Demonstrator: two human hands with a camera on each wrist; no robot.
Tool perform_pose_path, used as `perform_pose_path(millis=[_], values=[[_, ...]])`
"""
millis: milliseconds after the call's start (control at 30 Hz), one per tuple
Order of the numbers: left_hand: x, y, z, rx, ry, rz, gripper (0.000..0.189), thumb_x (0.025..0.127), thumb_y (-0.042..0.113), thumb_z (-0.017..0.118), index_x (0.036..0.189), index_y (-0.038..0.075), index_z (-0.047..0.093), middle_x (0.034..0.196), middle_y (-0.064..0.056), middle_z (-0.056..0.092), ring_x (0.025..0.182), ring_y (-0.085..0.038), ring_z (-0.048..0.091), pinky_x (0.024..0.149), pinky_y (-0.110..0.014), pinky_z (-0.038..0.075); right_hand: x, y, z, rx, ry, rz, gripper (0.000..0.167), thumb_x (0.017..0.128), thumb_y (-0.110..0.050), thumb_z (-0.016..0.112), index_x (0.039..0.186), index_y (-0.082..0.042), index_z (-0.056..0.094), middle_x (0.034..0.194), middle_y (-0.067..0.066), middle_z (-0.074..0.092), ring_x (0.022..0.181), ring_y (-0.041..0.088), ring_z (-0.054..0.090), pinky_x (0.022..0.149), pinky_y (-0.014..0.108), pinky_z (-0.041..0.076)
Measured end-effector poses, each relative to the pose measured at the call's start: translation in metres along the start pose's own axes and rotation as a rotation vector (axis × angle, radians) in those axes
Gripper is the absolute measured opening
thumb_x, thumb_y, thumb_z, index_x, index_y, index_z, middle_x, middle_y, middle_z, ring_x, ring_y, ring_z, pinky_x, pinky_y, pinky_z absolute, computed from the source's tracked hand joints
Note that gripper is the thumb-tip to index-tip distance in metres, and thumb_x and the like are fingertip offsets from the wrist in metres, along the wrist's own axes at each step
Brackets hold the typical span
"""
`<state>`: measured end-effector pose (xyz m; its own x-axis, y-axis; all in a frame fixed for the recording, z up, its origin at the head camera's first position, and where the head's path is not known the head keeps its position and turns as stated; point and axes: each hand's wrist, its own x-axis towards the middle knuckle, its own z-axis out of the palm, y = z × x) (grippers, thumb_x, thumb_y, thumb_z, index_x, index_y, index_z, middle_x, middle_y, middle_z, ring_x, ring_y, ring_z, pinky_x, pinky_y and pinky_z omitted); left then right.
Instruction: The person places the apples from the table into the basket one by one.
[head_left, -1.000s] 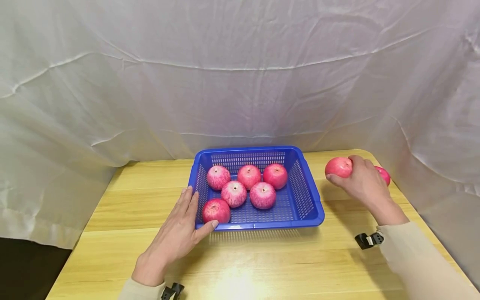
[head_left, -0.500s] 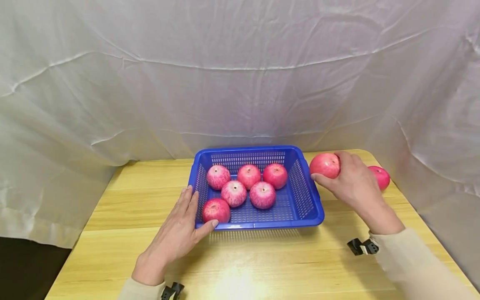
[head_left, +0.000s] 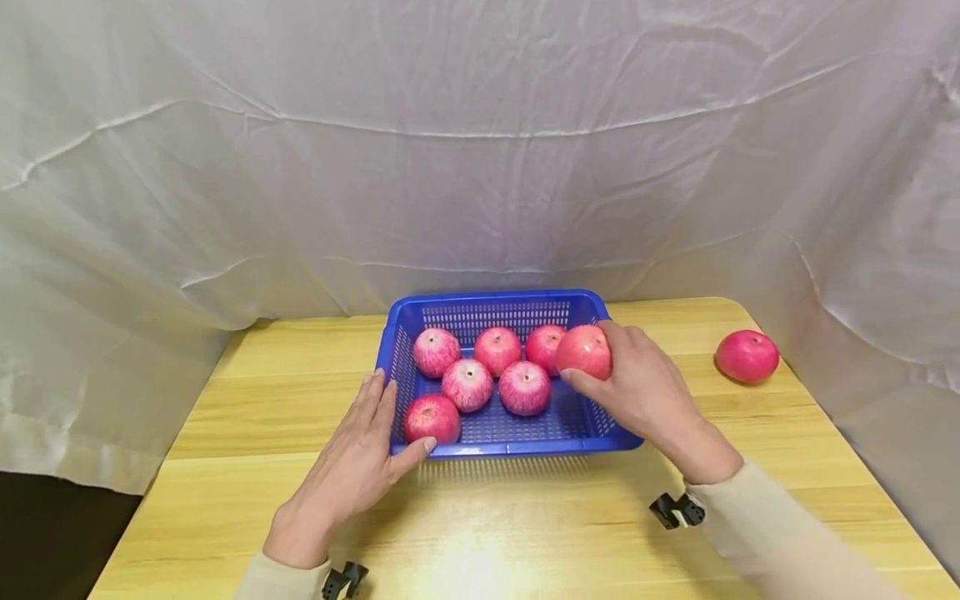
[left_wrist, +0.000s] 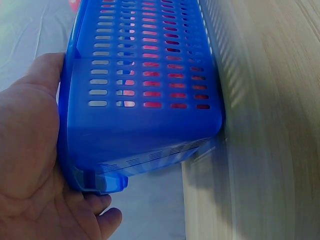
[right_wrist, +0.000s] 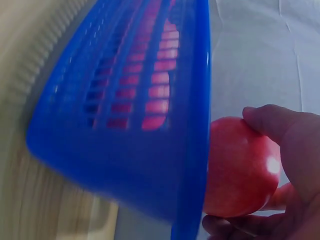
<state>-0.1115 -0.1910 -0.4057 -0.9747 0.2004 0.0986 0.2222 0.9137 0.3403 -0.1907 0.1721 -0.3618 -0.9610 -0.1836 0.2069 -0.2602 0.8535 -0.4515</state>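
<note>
A blue plastic basket (head_left: 517,450) with slotted sides holds several red apples, among them a dark red apple (head_left: 432,419) in its front left corner. My left hand (head_left: 345,471) rests against that corner, fingers straight along the left rim and thumb on the front rim. In the left wrist view the palm lies beside the basket wall (left_wrist: 145,130). My right hand (head_left: 648,387) grips a pinkish-red apple (head_left: 584,352) over the basket's right part, overlapping the back right apple (head_left: 543,347). In the right wrist view the held apple (right_wrist: 240,170) shows above the rim, between thumb and fingers.
One more red apple (head_left: 747,357) lies on the wooden table (head_left: 480,517) at the far right, near the edge. Grey cloth (head_left: 480,167) hangs behind the table and along its sides. Black camera mounts (head_left: 677,510) sit at both wrists.
My right hand has carried the apple leftward from the table's right side to over the basket, uncovering the other apple there. The left hand and basket stay put.
</note>
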Motion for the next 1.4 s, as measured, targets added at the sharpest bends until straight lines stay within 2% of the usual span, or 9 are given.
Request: perform_pose_path(millis=[200,467,667,767,967,1133,1300,1400], values=[[0.001,0.0,0.0,0.002,0.0,0.001,0.107,0.099,0.075,0.051,0.164,-0.007,0.026,0.176,-0.024,0.01,0.164,-0.041,0.011,0.13,-0.057,0.022,0.003,-0.022,0.017,0.009,-0.027,-0.068,0.079,0.087,-0.046,0.079,0.145,0.001,0.053,0.131,0.024,0.063,0.117,0.042,0.063,0.096,0.062,0.055],[0.002,0.001,0.0,0.0,0.004,-0.001,0.106,0.099,0.074,0.052,0.163,-0.007,0.027,0.175,-0.025,0.01,0.163,-0.041,0.011,0.13,-0.057,0.022,0.002,-0.044,0.034,0.031,-0.053,-0.149,0.071,0.082,-0.041,0.083,0.134,-0.002,0.057,0.113,0.015,0.066,0.102,0.032,0.067,0.09,0.052,0.059],[0.001,0.0,0.0,0.001,0.002,-0.006,0.106,0.099,0.074,0.052,0.163,-0.007,0.027,0.175,-0.025,0.011,0.164,-0.041,0.01,0.13,-0.056,0.022,0.002,-0.062,0.038,0.089,-0.124,-0.172,0.063,0.082,-0.041,0.083,0.128,-0.006,0.059,0.106,0.004,0.067,0.093,0.021,0.066,0.084,0.043,0.061],[0.001,-0.001,0.001,-0.001,0.005,-0.004,0.107,0.099,0.075,0.051,0.163,-0.007,0.027,0.175,-0.025,0.011,0.164,-0.041,0.01,0.13,-0.057,0.022,0.003,-0.071,0.04,0.108,-0.169,-0.163,0.065,0.082,-0.045,0.084,0.131,-0.01,0.059,0.106,0.0,0.069,0.093,0.018,0.067,0.083,0.041,0.062],[-0.001,-0.001,0.002,-0.004,0.012,-0.003,0.106,0.099,0.074,0.051,0.163,-0.007,0.027,0.175,-0.026,0.011,0.163,-0.041,0.011,0.13,-0.056,0.022,0.002,-0.081,0.05,0.071,-0.21,-0.159,0.074,0.082,-0.054,0.084,0.138,-0.012,0.059,0.11,0.001,0.071,0.101,0.021,0.069,0.087,0.044,0.061],[-0.001,-0.002,0.003,-0.003,0.017,0.0,0.105,0.1,0.073,0.052,0.163,-0.007,0.027,0.175,-0.026,0.012,0.163,-0.042,0.012,0.129,-0.057,0.023,0.002,-0.085,0.058,0.041,-0.217,-0.165,0.076,0.08,-0.059,0.084,0.134,-0.011,0.062,0.106,0.001,0.071,0.108,0.027,0.066,0.089,0.046,0.059],[-0.001,-0.001,0.004,0.0,0.014,-0.002,0.106,0.099,0.074,0.051,0.163,-0.007,0.027,0.175,-0.026,0.012,0.163,-0.043,0.014,0.129,-0.057,0.024,0.004,-0.087,0.064,0.026,-0.236,-0.162,0.072,0.08,-0.061,0.083,0.126,-0.009,0.063,0.103,0.004,0.069,0.11,0.028,0.065,0.091,0.048,0.059],[-0.001,-0.001,0.004,0.0,0.014,-0.003,0.105,0.099,0.074,0.051,0.163,-0.007,0.027,0.175,-0.026,0.012,0.163,-0.043,0.014,0.129,-0.057,0.024,0.005,-0.087,0.066,0.007,-0.246,-0.167,0.074,0.081,-0.06,0.082,0.128,-0.007,0.062,0.104,0.006,0.07,0.111,0.029,0.066,0.093,0.049,0.058]])
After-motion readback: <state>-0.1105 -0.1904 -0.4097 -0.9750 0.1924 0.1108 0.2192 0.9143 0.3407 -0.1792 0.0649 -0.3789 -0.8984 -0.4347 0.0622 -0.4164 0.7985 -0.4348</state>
